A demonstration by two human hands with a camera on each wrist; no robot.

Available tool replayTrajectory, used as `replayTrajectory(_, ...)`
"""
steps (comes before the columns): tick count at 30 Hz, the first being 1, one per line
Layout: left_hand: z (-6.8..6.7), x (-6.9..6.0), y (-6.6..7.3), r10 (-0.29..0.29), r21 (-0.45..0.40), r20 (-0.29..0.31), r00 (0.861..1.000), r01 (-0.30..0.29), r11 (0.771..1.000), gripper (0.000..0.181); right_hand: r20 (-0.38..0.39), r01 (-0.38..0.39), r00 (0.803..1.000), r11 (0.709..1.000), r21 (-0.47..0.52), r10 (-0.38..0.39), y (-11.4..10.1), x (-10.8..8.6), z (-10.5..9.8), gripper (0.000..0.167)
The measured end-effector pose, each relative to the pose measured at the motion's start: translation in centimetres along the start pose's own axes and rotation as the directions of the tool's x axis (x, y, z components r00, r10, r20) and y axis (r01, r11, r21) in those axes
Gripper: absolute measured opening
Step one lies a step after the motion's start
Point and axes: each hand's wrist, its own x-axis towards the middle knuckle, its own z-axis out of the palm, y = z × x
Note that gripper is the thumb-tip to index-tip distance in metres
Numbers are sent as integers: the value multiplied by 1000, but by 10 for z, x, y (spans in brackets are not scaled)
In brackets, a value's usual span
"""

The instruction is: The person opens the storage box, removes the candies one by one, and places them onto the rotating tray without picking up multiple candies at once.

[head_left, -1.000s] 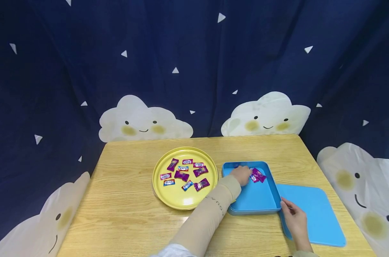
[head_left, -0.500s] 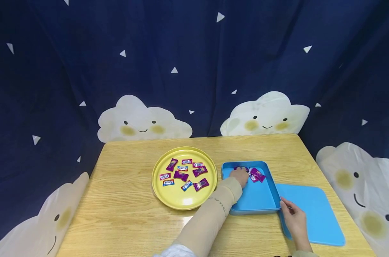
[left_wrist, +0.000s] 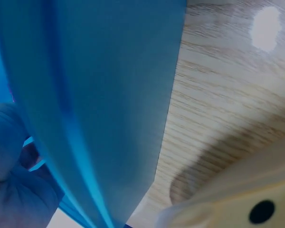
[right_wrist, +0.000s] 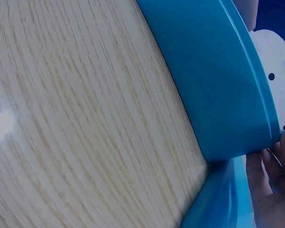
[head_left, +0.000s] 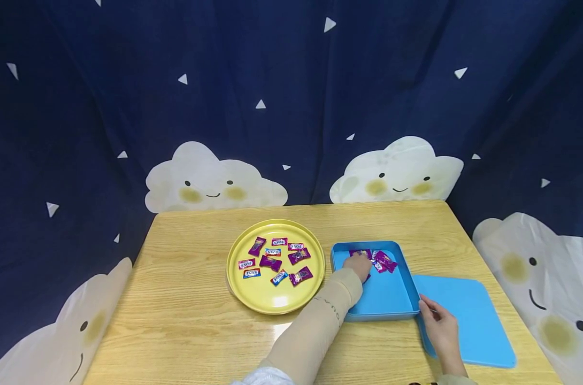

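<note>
My left hand (head_left: 357,266) reaches inside the blue box (head_left: 412,291), over its left part. A purple wrapped candy (head_left: 367,278) shows partly from beneath this hand; whether the fingers grip it is hidden. In the left wrist view, the bent fingers (left_wrist: 12,142) are half behind the box wall (left_wrist: 114,95). More purple and pink candies (head_left: 384,261) lie along the box's far side. My right hand (head_left: 439,329) pinches the near right corner of the box, its fingers (right_wrist: 259,180) against the rim in the right wrist view.
A round yellow tray (head_left: 272,305) left of the box carries several wrapped candies (head_left: 270,262) in purple, pink and blue. A flat blue lid (head_left: 474,321) lies right of the box, partly beside my right hand. The wooden table (head_left: 176,299) ends at a dark curtain (head_left: 291,107).
My left hand has drawn slightly left and nearer inside the box, uncovering a purple candy at the far side. Another purple candy now shows below it. My right hand stays at the corner.
</note>
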Motion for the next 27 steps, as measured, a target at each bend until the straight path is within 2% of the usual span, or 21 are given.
replayTrajectory(10, 3, 2, -3, 2, 21, -3, 1000, -2, 1000, 26, 16, -12, 1000, 1000, -5, 12, -2, 0, 0, 45)
replayTrajectory(19, 6, 10, -6, -1, -13, 2, 1000, 1, 1000, 26, 11, 0, 1000, 1000, -3, 0, -2, 0, 0, 44)
replayTrajectory(23, 7, 13, -9, 20, -29, -28, 999, -20, 999, 25, -3, 10, 1000, 1000, -6, -10, -2, -1, -1, 43)
replayTrajectory(27, 2, 13, -13, 71, -38, -81, 994, -75, 996, 25, -4, 10, 1000, 1000, -17, -10, -2, -1, -1, 43)
